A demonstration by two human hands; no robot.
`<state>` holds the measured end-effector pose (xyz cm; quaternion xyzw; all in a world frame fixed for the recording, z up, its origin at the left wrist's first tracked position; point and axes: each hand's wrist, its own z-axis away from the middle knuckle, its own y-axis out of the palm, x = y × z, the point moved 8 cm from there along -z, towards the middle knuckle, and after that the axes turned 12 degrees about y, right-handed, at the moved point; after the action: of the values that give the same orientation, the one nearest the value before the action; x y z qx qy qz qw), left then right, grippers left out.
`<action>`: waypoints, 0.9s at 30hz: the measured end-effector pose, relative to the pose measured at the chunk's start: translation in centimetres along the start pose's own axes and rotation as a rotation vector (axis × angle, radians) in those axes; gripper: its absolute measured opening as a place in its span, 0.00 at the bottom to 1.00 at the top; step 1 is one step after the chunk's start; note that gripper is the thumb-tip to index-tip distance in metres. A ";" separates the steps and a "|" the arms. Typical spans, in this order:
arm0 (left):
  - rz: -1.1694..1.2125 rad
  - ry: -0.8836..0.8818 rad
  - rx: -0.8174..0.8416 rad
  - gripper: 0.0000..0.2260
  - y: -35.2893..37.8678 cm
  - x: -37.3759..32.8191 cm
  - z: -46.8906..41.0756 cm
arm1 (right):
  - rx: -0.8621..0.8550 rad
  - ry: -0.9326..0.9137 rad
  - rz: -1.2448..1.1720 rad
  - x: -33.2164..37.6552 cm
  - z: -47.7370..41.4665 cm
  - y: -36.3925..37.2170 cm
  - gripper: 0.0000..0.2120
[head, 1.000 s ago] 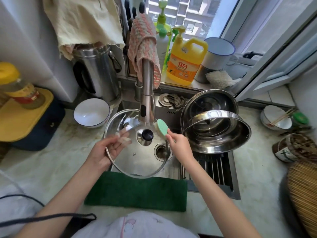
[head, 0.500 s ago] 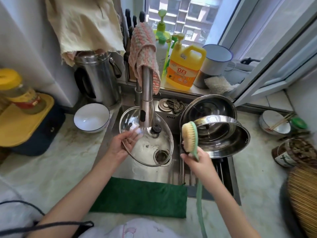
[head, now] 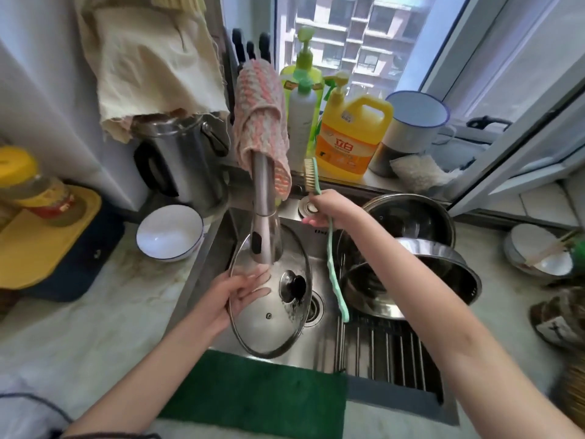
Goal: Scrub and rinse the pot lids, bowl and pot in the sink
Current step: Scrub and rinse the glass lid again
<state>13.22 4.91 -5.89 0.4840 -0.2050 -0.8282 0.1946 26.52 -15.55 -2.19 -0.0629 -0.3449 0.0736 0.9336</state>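
Lid [head: 269, 331] is gripped at its 9 o'clock rim by the left hand [head: 240, 293], with the fingers spread underneath and seen through the glass. It is held tilted over the sink [head: 319, 353], directly under the tap [head: 264, 223], knob side up. Water is seen striking it near its 12 o'clock edge.

Brush [head: 311, 177] is clasped just below its head by the right hand [head: 329, 207], at 1 o'clock from the lid. Bristles are pointed to 12 o'clock and the green handle is hung toward 6 o'clock, just beside the lid's 3 o'clock rim. Contact cannot be told.

Steel bowl [head: 465, 280] is tilted at 3 o'clock of the lid, and the pot [head: 411, 213] is set behind it at 2 o'clock. White bowl [head: 169, 232] is left on the counter [head: 95, 312] at 10 o'clock.
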 end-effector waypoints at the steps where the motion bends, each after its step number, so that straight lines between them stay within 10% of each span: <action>1: 0.009 0.005 -0.020 0.11 -0.4 -0.3 0.1 | -0.020 0.005 0.024 0.6 -1.3 0.3 0.14; 13: 0.151 0.024 -0.187 0.05 -4.8 -1.4 2.5 | -0.175 -0.115 0.232 2.3 -4.9 3.6 0.10; 23: 0.198 -0.042 -0.374 0.10 -4.8 -2.4 4.3 | 0.052 0.018 0.349 -6.3 3.5 5.8 0.07; 27: 0.217 -0.028 -0.399 0.12 -4.2 -2.1 5.4 | -0.317 -0.113 0.826 -11.9 9.3 4.8 0.08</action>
<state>8.90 10.37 -4.17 0.3995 -0.0906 -0.8331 0.3717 11.07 -12.32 -3.51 -0.3335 -0.3485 0.3899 0.7844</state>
